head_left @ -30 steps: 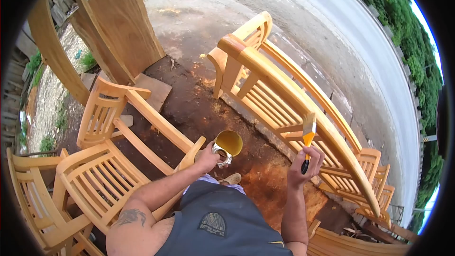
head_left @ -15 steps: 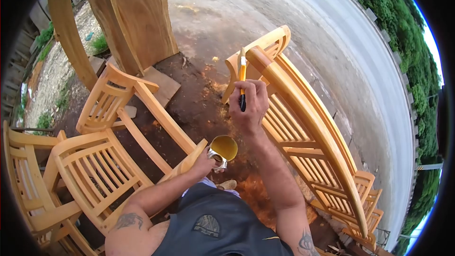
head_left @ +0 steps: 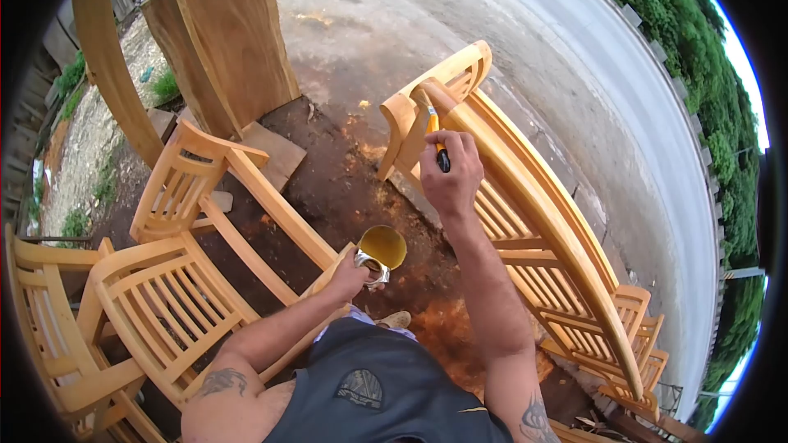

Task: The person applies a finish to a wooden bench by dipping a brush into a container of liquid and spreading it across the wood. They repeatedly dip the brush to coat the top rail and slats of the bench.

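Note:
A paintbrush with a yellow and black handle is pinched in my right hand. Its bristles are at the far end of the wooden bench's thick, curved top rail and appear to touch it. The slatted bench extends down the right side of the view. My left hand grips a can by its silvery side, low in front of my body. Yellowish-brown liquid shows inside the tilted can. Part of that hand's fingers is hidden behind the can.
Slatted wooden chairs crowd the left side, close to my left arm. Tall wooden boards stand at the upper left. Stained brown ground lies between chairs and bench. A paved road curves past on the right.
My right hand has moved slightly right and down, bringing the tilted brush onto the bench's rail end. The can has shifted slightly left and up with my left hand.

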Tool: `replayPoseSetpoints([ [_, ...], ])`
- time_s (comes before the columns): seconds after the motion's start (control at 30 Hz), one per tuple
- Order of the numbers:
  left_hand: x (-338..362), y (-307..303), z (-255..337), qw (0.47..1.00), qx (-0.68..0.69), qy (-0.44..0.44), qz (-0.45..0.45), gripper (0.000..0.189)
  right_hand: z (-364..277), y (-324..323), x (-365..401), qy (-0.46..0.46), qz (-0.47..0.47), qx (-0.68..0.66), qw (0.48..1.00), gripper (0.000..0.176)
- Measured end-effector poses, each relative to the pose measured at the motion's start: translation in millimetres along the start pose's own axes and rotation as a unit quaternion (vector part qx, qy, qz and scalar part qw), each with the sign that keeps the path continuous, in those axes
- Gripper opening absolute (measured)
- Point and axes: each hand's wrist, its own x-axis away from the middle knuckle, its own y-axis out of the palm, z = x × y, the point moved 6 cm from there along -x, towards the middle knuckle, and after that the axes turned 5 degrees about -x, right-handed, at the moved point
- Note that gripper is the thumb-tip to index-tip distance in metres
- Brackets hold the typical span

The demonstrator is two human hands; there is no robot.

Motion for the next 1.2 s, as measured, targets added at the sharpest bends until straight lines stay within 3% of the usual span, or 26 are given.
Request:
replayPoseSetpoints([
  [0.13,9,5,7,1.000,0.018,0.011,-0.012,0.072,1,-50,-34,0.026,0.023,-0.015,0.999,0.006],
  [0.2,10,5,4,1.000,0.007,0.021,-0.020,0.071,14,-57,-67,0.201,0.010,-0.153,0.968,0.015],
  [0.23,10,6,4,0.999,-0.001,0.027,-0.027,0.070,22,-48,-90,0.259,-0.010,-0.236,0.937,0.019],
  [0.33,11,6,2,1.000,-0.004,0.012,-0.009,0.069,58,-8,-147,0.341,-0.123,-0.293,0.885,0.022],
  [0.47,15,6,1,1.000,-0.003,0.012,-0.003,0.067,98,-6,-152,0.442,-0.265,-0.179,0.838,0.019],
  [0.57,17,6,2,1.000,0.004,0.021,-0.007,0.066,101,-53,-186,0.410,-0.359,-0.011,0.838,0.022],
  [0.63,19,7,2,1.000,-0.004,0.016,-0.007,0.066,85,-64,-201,0.371,-0.300,-0.053,0.877,0.025],
  [0.7,17,6,-1,0.999,-0.032,0.013,-0.008,0.065,75,-53,-195,0.331,-0.228,-0.199,0.894,0.025],
  [0.83,15,10,0,0.999,-0.034,0.006,-0.009,0.058,101,-52,-142,0.389,-0.310,-0.145,0.855,0.023],
  [1.03,13,20,0,0.998,-0.057,-0.002,-0.024,0.057,135,-177,-79,0.464,-0.242,-0.097,0.846,0.022],
  [1.13,14,25,2,0.998,-0.061,0.002,-0.032,0.058,140,-228,-69,0.468,-0.251,-0.020,0.847,0.019],
  [1.2,16,27,0,0.996,-0.069,0.013,-0.046,0.052,138,-249,-77,0.466,-0.315,0.136,0.815,0.019],
])
